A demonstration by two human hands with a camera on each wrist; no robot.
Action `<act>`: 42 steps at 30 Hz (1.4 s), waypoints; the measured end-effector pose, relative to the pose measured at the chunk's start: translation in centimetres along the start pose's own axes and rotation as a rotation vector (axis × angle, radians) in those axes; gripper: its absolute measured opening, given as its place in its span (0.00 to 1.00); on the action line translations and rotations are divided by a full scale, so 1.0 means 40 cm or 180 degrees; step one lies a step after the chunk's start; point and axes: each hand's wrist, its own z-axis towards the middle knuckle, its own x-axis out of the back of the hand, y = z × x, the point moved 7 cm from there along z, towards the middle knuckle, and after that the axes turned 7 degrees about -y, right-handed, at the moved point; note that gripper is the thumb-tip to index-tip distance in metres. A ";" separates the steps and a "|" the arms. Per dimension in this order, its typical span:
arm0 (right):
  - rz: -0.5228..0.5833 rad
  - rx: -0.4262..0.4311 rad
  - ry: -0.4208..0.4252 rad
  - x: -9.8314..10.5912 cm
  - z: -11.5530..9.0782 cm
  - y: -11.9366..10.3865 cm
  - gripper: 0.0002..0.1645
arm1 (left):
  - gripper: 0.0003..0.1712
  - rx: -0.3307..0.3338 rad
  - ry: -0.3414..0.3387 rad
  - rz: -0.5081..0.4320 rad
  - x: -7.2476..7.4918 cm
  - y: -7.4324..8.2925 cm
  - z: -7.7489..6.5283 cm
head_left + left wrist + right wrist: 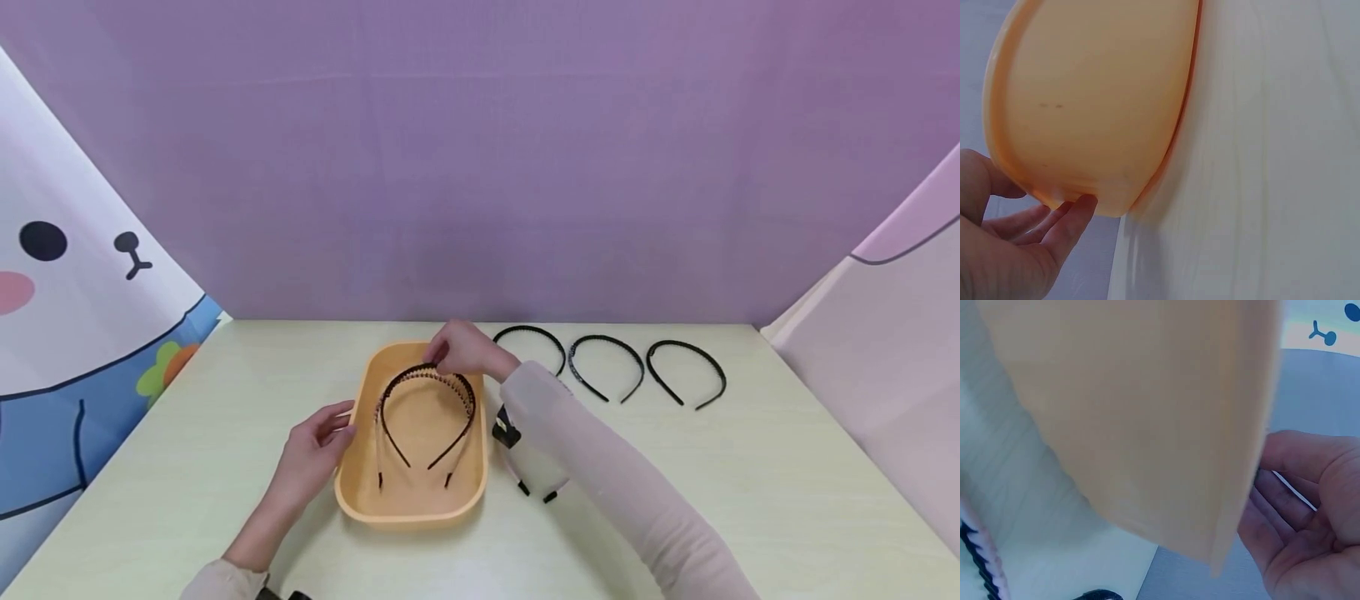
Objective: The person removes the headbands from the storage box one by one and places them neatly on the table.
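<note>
My right hand (461,348) pinches the top of a thin black headband (396,446) over the far part of an orange tray (411,517). Behind the black band, inside the tray, is a lighter beaded headband (378,454) with dark tips. My left hand (318,446) holds the tray's left edge; in the left wrist view its fingertips (1088,203) lie against the outer wall (1085,125) and the thumb is at the rim. The tray wall (1147,425) hides the headband from the right wrist view, where my right hand (1310,512) reaches over the rim.
Right of the tray, a black headband (558,343), a patterned dark one (637,358) and another black one (720,371) lie in a row. A pale headband with black tips (522,487) lies partly under the right sleeve (600,458). A purple cloth (480,167) rises behind the table.
</note>
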 end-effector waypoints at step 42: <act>0.0151 0.0062 0.0083 -0.020 0.009 -0.012 0.12 | 0.24 -0.0022 0.0025 -0.0040 0.002 0.003 -0.006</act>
